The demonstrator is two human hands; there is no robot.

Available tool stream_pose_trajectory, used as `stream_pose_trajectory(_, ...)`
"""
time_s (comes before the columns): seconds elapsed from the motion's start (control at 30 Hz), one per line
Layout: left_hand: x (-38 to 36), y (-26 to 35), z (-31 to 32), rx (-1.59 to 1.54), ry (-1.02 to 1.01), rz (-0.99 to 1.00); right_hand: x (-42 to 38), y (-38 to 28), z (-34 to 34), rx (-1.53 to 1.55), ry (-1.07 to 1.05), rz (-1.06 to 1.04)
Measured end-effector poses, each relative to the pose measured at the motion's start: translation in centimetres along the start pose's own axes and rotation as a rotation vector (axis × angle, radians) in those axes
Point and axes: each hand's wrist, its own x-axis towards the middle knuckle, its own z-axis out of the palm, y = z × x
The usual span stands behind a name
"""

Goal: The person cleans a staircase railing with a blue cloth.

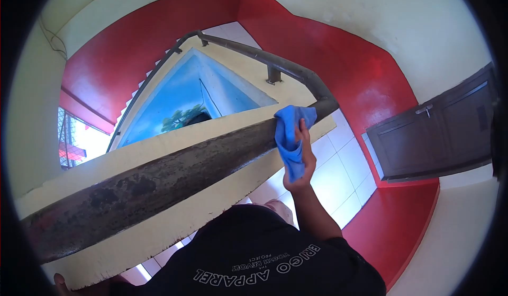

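Observation:
My right hand (302, 163) is closed around a blue cloth (287, 132), its fingers pointing up along the fabric. The cloth drapes over the thick brown handrail (174, 171) and touches it close to its bend. Worn, dark patches mark the rail's surface toward the lower left. At the bottom left edge, only a finger or thumb of my left hand (60, 284) shows, next to the cream ledge (159, 231) under the rail. The remainder of that hand is hidden or out of view, so its grip is not visible.
The rail continues around a corner and along a stairwell with a blue painted mural (174, 108). Red-and-cream walls (328, 57) surround the landing. A dark brown door (434, 126) stands at right, beyond white floor tiles (338, 182). A window grille (67, 137) shows at left.

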Motion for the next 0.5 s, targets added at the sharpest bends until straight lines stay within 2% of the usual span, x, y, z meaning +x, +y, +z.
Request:
stream_pose_trajectory(0.1, 0.2, 0.3, 0.6, -0.067, 0.063, 0.013, -0.1, 8.4, -1.5, -0.292, -0.102, -0.316)
stream_pose_trajectory(0.13, 0.3, 1.0, 0.6, -0.072, 0.06, -0.059, 0.0, 10.1, -2.4, -0.253, -0.164, -0.103)
stream_pose_trajectory(0.2, 0.3, 2.6, 0.6, -0.083, 0.051, -0.188, 0.8, 13.3, -3.7, -0.285, -0.033, -0.033)
stream_pose_trajectory(0.23, 0.2, 2.4, 0.8, -0.061, 0.074, -0.163, 1.0, 13.5, -3.7, -0.151, -0.001, 0.113)
stream_pose_trajectory(0.3, 0.9, 2.4, 0.5, 0.03, 0.12, -0.078, 0.0, 12.6, -2.9, 0.111, 0.097, 0.262)
stream_pose_trajectory(0.37, 1.0, 2.5, 0.3, 0.032, 0.114, -0.066, -1.2, 8.8, 0.1, 0.367, 0.221, 0.266)
stream_pose_trajectory(0.43, 0.2, 2.0, 0.0, -0.059, 0.05, -0.106, -2.1, 2.6, 2.2, 0.127, 0.218, 0.091)
stream_pose_trajectory(0.5, 0.2, 2.1, -0.2, -0.019, 0.044, -0.106, -3.3, 2.2, 3.4, 0.043, 0.218, 0.186)
